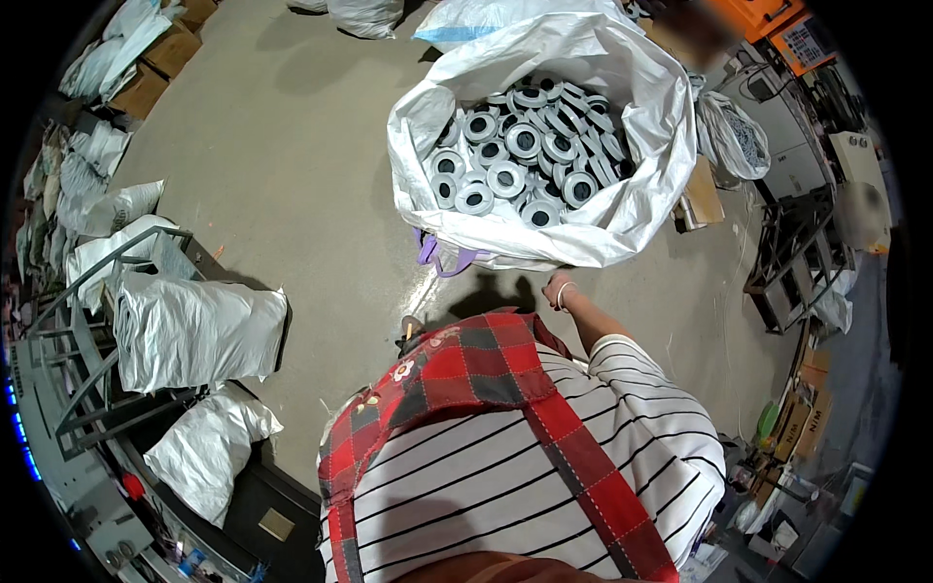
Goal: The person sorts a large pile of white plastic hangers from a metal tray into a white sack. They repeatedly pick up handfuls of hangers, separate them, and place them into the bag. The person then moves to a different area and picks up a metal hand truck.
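Note:
In front of me stands a large white woven sack [646,160], its mouth rolled wide. It is filled with several grey round ring-shaped parts [523,142] with dark centres, piled loosely. My right hand [558,290] is just below the sack's near edge, close to or touching it, with a light band round the wrist. Its fingers look curled; whether they grip the sack or something else is hidden. A purple strap [442,255] hangs at the sack's near left side. My left hand is out of view.
On the left, white sacks [199,330] lie on a metal frame [87,360]. A smaller bag [731,136] and a dark metal stand [792,253] are on the right. Cardboard boxes [173,49] stand far left. An orange machine [763,17] is at the far right.

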A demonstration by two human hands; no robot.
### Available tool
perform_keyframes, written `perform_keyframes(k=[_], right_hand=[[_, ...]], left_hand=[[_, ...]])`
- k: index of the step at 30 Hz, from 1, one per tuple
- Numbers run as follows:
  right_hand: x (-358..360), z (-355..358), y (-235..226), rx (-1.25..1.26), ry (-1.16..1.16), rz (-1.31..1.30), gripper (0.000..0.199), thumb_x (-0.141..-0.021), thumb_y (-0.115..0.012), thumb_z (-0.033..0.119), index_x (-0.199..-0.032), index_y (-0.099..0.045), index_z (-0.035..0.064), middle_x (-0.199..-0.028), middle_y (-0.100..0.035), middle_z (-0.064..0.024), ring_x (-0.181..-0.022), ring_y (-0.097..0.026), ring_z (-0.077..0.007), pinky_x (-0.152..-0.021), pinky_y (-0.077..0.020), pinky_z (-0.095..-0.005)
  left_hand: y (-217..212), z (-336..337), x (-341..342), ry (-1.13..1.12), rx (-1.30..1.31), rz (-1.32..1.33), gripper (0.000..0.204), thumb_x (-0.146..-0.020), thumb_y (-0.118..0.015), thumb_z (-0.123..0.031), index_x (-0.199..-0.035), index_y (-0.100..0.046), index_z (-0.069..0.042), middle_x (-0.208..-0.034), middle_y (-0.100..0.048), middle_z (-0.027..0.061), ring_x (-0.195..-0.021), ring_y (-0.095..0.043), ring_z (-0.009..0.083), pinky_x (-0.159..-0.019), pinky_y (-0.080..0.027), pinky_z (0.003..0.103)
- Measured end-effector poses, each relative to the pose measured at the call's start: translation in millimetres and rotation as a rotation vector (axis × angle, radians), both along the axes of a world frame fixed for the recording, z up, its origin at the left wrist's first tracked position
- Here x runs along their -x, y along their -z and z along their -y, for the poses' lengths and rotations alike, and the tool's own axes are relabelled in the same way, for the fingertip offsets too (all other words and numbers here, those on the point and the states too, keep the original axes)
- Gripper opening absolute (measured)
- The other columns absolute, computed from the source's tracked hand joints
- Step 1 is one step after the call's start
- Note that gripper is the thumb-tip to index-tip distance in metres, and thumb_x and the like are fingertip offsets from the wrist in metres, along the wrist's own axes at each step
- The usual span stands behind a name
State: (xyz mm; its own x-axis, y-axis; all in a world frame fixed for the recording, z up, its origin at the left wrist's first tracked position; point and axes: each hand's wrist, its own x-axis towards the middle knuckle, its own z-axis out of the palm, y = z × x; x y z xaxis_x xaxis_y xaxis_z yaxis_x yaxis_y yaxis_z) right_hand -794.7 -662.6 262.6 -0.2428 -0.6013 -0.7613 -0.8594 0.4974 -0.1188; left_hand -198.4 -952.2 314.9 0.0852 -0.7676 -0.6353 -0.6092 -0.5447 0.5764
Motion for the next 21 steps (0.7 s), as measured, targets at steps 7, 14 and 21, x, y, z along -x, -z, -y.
perform_keyframes(k=[7, 14, 21], right_hand=[[-35, 70, 39, 0.169, 0.684, -0.021, 0.028, -0.082, -0.051, 0.024, -0.084, -0.063, -0.0012, -0.071, -0.062, -0.0169, -0.065, -0.063, -0.0302, -0.056, -0.0505, -0.0381], [-20, 140, -9, 0.207, 1.056, 0.188, 0.039, -0.073, -0.057, 0.035, -0.084, -0.065, -0.0014, -0.080, -0.064, -0.0220, -0.075, -0.063, -0.0326, -0.071, -0.0493, -0.0398], [72, 204, 57, -0.144, -0.235, -0.094, 0.032, -0.074, -0.066, 0.039, -0.093, -0.067, 0.0136, -0.088, -0.068, -0.0054, -0.076, -0.064, -0.0209, -0.067, -0.0499, -0.0324]], left_hand=[[-84, 167, 98, 0.093, 0.138, -0.043, 0.016, -0.077, -0.063, -0.015, -0.079, -0.059, 0.000, -0.071, -0.056, 0.0029, -0.061, -0.048, 0.0106, -0.057, -0.041, 0.027], [-62, 295, 224, 0.480, 0.265, 0.040, 0.040, -0.074, -0.063, -0.024, -0.103, -0.059, 0.003, -0.096, -0.064, 0.0178, -0.091, -0.061, 0.0271, -0.084, -0.045, 0.034], [-83, 396, 284, 0.562, 0.305, 0.103, 0.045, -0.070, -0.064, -0.032, -0.103, -0.062, -0.002, -0.104, -0.061, 0.0206, -0.101, -0.057, 0.0321, -0.089, -0.044, 0.035]])
